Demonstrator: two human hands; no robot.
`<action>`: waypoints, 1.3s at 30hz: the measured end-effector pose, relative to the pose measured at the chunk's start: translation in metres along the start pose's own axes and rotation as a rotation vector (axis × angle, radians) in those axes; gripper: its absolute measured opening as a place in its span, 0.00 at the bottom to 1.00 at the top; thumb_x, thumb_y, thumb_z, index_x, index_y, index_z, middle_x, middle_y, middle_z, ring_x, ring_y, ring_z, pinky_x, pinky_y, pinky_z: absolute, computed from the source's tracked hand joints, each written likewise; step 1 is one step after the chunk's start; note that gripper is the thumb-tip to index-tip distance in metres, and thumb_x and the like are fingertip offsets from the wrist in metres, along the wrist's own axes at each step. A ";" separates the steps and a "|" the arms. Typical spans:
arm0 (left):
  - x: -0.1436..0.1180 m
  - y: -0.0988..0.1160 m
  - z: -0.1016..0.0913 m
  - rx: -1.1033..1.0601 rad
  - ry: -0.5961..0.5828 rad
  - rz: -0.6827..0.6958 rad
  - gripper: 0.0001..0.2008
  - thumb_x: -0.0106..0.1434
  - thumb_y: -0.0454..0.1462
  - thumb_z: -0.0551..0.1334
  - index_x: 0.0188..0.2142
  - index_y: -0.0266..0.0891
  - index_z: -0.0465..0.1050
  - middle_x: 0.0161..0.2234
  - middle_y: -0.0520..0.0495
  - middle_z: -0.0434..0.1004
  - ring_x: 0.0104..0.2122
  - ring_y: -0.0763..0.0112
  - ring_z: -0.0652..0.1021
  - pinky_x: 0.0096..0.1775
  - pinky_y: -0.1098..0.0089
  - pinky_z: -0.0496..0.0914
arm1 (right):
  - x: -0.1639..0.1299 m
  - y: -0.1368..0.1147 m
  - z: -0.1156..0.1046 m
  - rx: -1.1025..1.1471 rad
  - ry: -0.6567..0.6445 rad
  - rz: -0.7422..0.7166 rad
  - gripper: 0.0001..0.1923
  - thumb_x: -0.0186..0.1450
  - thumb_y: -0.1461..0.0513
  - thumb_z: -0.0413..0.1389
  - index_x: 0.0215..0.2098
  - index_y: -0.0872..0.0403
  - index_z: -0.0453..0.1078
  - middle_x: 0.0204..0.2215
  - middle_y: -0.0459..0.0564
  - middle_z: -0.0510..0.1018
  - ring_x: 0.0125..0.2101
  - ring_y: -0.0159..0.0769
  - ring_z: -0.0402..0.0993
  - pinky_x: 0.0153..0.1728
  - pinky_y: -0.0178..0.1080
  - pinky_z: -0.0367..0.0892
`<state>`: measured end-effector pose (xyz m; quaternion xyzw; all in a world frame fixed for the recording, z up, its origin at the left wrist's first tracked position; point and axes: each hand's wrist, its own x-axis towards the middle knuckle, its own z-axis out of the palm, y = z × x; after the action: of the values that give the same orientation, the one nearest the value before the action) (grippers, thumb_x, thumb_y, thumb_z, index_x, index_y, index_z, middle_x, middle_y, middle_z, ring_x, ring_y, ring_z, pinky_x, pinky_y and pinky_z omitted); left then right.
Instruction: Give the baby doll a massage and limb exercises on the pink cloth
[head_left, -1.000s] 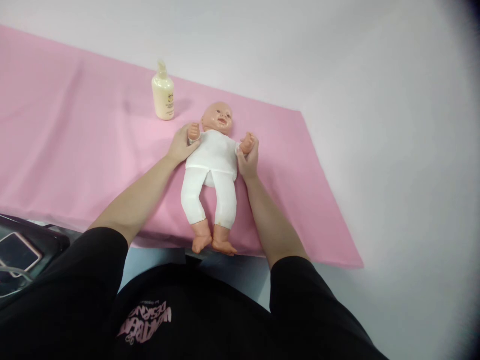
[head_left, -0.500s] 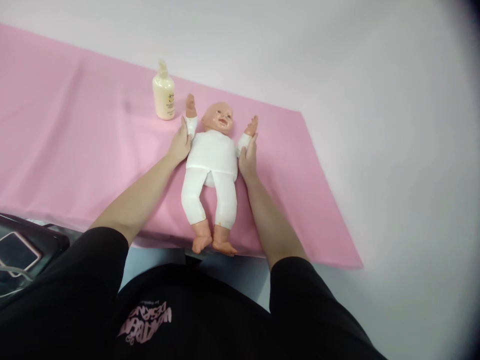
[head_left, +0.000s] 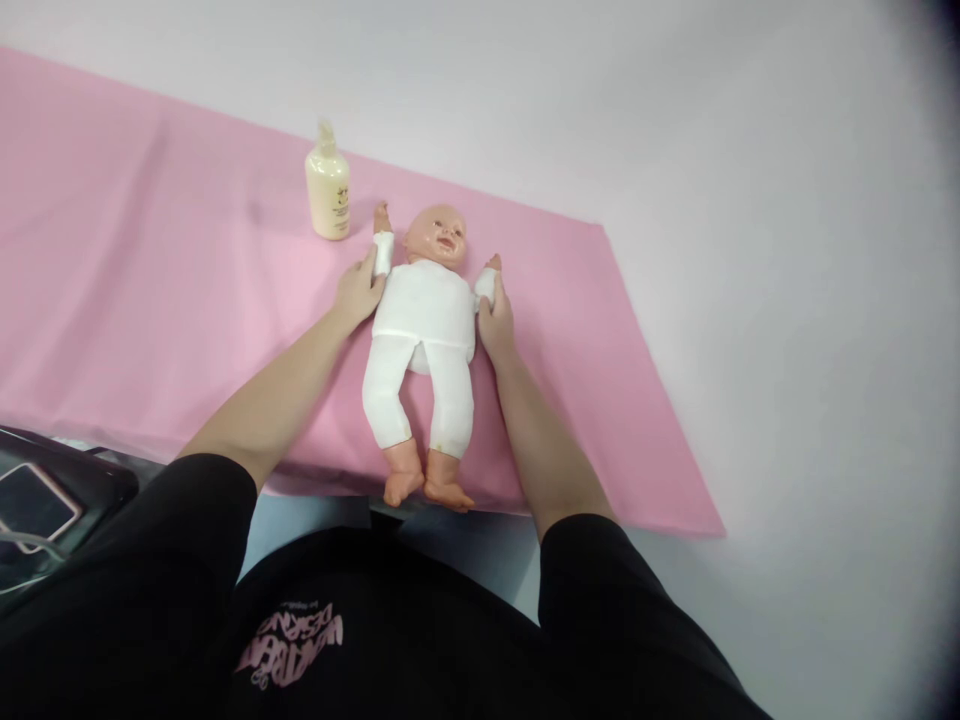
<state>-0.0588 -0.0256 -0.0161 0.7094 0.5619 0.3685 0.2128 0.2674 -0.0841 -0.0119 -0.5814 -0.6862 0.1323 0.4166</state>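
A baby doll (head_left: 424, 305) with a white cloth body lies on its back on a pink cloth (head_left: 202, 250), its bare feet at the near edge. My left hand (head_left: 359, 288) grips the doll's arm on the left side, fingers partly hidden behind the white sleeve. Around the doll's other arm, my right hand (head_left: 496, 318) is closed, the thumb on the near side. Both doll arms point up beside its head.
A cream pump bottle (head_left: 328, 195) stands upright left of the doll's head. At the lower left, a phone (head_left: 36, 505) with a cable rests on a dark surface. A pale wall (head_left: 750, 250) lies beyond the cloth.
The doll's forearms have turned and come slightly lower, the right-hand one drawn in toward its body. My hands have shifted a little with them. The doll's body and the bottle stay put.
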 end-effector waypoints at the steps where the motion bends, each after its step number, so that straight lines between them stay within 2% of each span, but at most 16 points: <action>1: -0.001 0.001 -0.001 -0.001 0.006 0.009 0.41 0.77 0.56 0.59 0.82 0.41 0.58 0.61 0.30 0.83 0.66 0.37 0.79 0.72 0.39 0.68 | 0.000 -0.001 0.000 0.007 0.008 0.041 0.48 0.77 0.36 0.46 0.85 0.52 0.51 0.76 0.63 0.73 0.75 0.58 0.72 0.78 0.64 0.65; 4: -0.003 0.005 -0.003 0.009 0.012 0.018 0.41 0.78 0.56 0.58 0.81 0.39 0.58 0.61 0.29 0.83 0.65 0.36 0.80 0.71 0.39 0.69 | 0.000 -0.001 0.001 0.044 0.019 0.148 0.47 0.77 0.38 0.49 0.84 0.53 0.51 0.79 0.63 0.70 0.79 0.59 0.66 0.80 0.66 0.61; 7: -0.005 0.010 -0.005 0.006 0.003 0.008 0.41 0.78 0.57 0.56 0.81 0.38 0.58 0.63 0.28 0.82 0.67 0.37 0.79 0.72 0.40 0.68 | 0.001 0.001 0.002 0.070 0.012 0.134 0.47 0.76 0.39 0.50 0.84 0.54 0.50 0.80 0.63 0.67 0.81 0.57 0.62 0.82 0.65 0.57; 10: -0.005 0.009 -0.004 -0.065 0.027 0.065 0.41 0.78 0.59 0.56 0.80 0.40 0.60 0.66 0.30 0.81 0.69 0.38 0.78 0.74 0.42 0.66 | 0.001 0.006 0.004 0.079 0.018 0.139 0.48 0.76 0.38 0.51 0.84 0.52 0.51 0.81 0.63 0.65 0.82 0.56 0.60 0.83 0.66 0.55; 13: -0.003 0.002 0.000 -0.160 0.073 0.161 0.42 0.75 0.61 0.60 0.78 0.41 0.63 0.67 0.31 0.80 0.70 0.38 0.77 0.75 0.42 0.66 | 0.002 0.011 0.006 0.113 0.045 0.151 0.47 0.75 0.38 0.53 0.83 0.52 0.52 0.81 0.64 0.64 0.81 0.57 0.61 0.83 0.68 0.54; 16: -0.002 -0.001 0.001 -0.193 0.079 0.178 0.43 0.74 0.61 0.62 0.78 0.40 0.63 0.67 0.30 0.80 0.70 0.35 0.76 0.75 0.39 0.65 | 0.002 0.012 0.008 0.164 0.075 0.135 0.46 0.74 0.40 0.55 0.82 0.51 0.54 0.82 0.64 0.63 0.81 0.56 0.61 0.83 0.69 0.53; 21: -0.017 0.023 -0.013 -0.248 0.051 0.242 0.40 0.77 0.59 0.61 0.79 0.43 0.60 0.70 0.33 0.78 0.74 0.36 0.73 0.78 0.38 0.60 | 0.002 0.011 0.008 0.161 0.092 0.118 0.44 0.74 0.40 0.56 0.81 0.49 0.54 0.81 0.62 0.64 0.81 0.55 0.61 0.83 0.67 0.54; 25: -0.023 0.037 -0.020 -0.267 0.052 0.252 0.41 0.77 0.61 0.61 0.79 0.43 0.60 0.74 0.32 0.74 0.76 0.36 0.70 0.79 0.37 0.59 | 0.001 0.011 0.008 0.186 0.136 0.091 0.49 0.74 0.41 0.56 0.84 0.47 0.44 0.81 0.61 0.60 0.81 0.56 0.60 0.80 0.68 0.61; 29: -0.012 0.024 -0.013 -0.235 0.086 0.228 0.48 0.74 0.64 0.64 0.80 0.40 0.57 0.77 0.28 0.67 0.80 0.36 0.65 0.80 0.38 0.57 | -0.001 0.006 0.009 0.199 0.164 0.038 0.56 0.76 0.39 0.54 0.87 0.47 0.28 0.80 0.65 0.60 0.76 0.58 0.67 0.73 0.68 0.72; 32: -0.005 0.015 -0.007 -0.233 0.105 0.256 0.51 0.71 0.65 0.66 0.81 0.41 0.54 0.78 0.28 0.65 0.80 0.38 0.64 0.80 0.40 0.58 | -0.004 -0.002 0.006 0.201 0.150 -0.017 0.57 0.77 0.36 0.51 0.87 0.44 0.22 0.78 0.63 0.64 0.70 0.55 0.73 0.70 0.62 0.76; 35: -0.005 0.017 -0.007 -0.227 0.101 0.281 0.51 0.70 0.66 0.68 0.80 0.42 0.57 0.76 0.28 0.68 0.79 0.37 0.66 0.78 0.39 0.61 | -0.005 -0.010 0.003 0.191 0.160 -0.042 0.56 0.75 0.34 0.52 0.87 0.43 0.28 0.76 0.62 0.67 0.68 0.55 0.75 0.69 0.61 0.76; 39: -0.010 0.025 -0.011 -0.171 0.060 0.351 0.41 0.67 0.64 0.70 0.69 0.42 0.73 0.67 0.32 0.80 0.71 0.37 0.75 0.74 0.39 0.66 | -0.005 -0.017 0.000 0.207 0.193 -0.101 0.50 0.71 0.31 0.53 0.80 0.48 0.55 0.70 0.64 0.73 0.70 0.62 0.73 0.73 0.70 0.69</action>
<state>-0.0521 -0.0428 0.0057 0.7645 0.4025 0.4671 0.1879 0.2555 -0.0932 -0.0031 -0.5101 -0.6541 0.1248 0.5445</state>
